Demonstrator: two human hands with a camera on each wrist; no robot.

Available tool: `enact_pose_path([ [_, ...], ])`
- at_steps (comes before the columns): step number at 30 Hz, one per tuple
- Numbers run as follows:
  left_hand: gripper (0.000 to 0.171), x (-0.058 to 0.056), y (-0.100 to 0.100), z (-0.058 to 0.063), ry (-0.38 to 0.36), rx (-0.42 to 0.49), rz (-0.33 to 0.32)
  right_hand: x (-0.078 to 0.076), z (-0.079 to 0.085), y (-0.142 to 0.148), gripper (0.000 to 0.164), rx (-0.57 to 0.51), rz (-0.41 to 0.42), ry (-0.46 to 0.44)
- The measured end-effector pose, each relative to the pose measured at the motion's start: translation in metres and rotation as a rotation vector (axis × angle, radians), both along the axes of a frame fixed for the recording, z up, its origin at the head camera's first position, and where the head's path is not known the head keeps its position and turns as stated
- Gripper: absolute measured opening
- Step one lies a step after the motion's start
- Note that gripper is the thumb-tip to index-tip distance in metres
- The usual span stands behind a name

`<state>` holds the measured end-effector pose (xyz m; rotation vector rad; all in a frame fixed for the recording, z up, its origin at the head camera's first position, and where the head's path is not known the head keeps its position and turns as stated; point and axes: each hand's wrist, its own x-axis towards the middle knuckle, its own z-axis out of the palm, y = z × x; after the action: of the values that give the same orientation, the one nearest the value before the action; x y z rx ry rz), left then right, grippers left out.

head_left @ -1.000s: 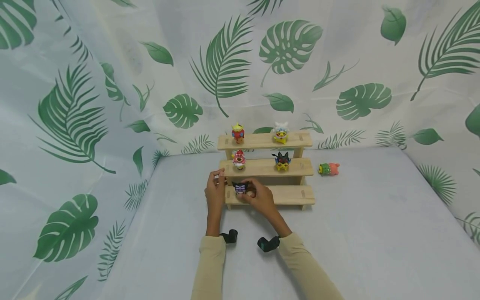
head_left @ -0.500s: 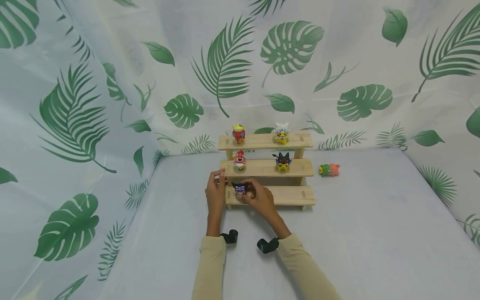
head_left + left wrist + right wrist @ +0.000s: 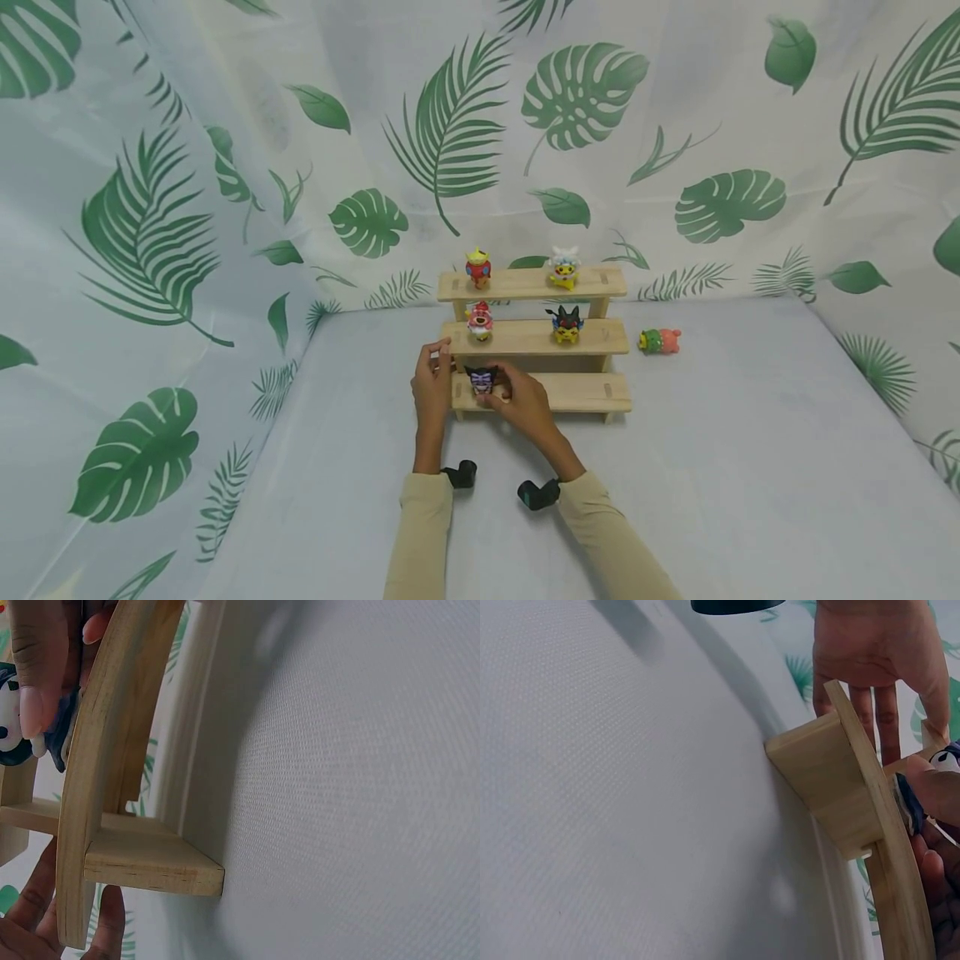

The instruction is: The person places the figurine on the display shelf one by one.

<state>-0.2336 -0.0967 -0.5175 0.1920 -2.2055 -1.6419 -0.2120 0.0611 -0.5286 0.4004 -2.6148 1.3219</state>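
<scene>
In the head view, my right hand [image 3: 531, 407] pinches a small black-and-purple figurine [image 3: 482, 381] between thumb and fingers. The figurine has pointed black ears and is upright at the left part of the lowest shelf of a wooden three-tier display stand [image 3: 573, 388]. Its base is close over the board in the right wrist view, where the thumb covers part of it. My left hand [image 3: 431, 390] grips the stand's left end, thumb and fingertips at the middle shelf's corner. In the left wrist view, the left fingers [image 3: 111, 922] lie either side of the lowest board.
On the top shelf stand a red-and-yellow figurine [image 3: 478, 269] and a white-hooded yellow one [image 3: 563, 268]. The middle shelf bears a pink figurine [image 3: 480, 322] and a black-eared one [image 3: 567, 325]. A green-and-pink figurine [image 3: 660, 341] lies on the white tabletop [image 3: 735, 433] right of the stand.
The figurine and my right hand have dipped very slightly, and more of the figurine's front shows. My left hand stays at the stand's end.
</scene>
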Motion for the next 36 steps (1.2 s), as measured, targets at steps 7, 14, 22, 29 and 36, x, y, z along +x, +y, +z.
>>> enact_pose_path([
  [7, 0.028, 0.0003, 0.0001, 0.0000, 0.004, -0.003, 0.002, 0.0001, -0.0001, -0.0005, 0.046, 0.020, -0.011, 0.016],
  [14, 0.029, 0.0000, 0.0003, -0.0014, -0.011, 0.000, 0.007, 0.0007, 0.0005, -0.0020, 0.045, 0.022, -0.025, 0.012],
  [22, 0.030, -0.0010, -0.0009, -0.0021, -0.008, -0.014, 0.004, 0.0006, 0.0028, -0.0033, 0.043, 0.020, -0.029, 0.014],
  [29, 0.030, -0.0011, -0.0006, -0.0029, 0.016, -0.012, 0.000, 0.0011, 0.0026, -0.0034, 0.043, 0.019, -0.032, 0.019],
  [36, 0.030, -0.0004, -0.0005, -0.0025, 0.017, -0.014, -0.003, 0.0017, 0.0011, -0.0027, 0.045, 0.032, -0.029, 0.053],
])
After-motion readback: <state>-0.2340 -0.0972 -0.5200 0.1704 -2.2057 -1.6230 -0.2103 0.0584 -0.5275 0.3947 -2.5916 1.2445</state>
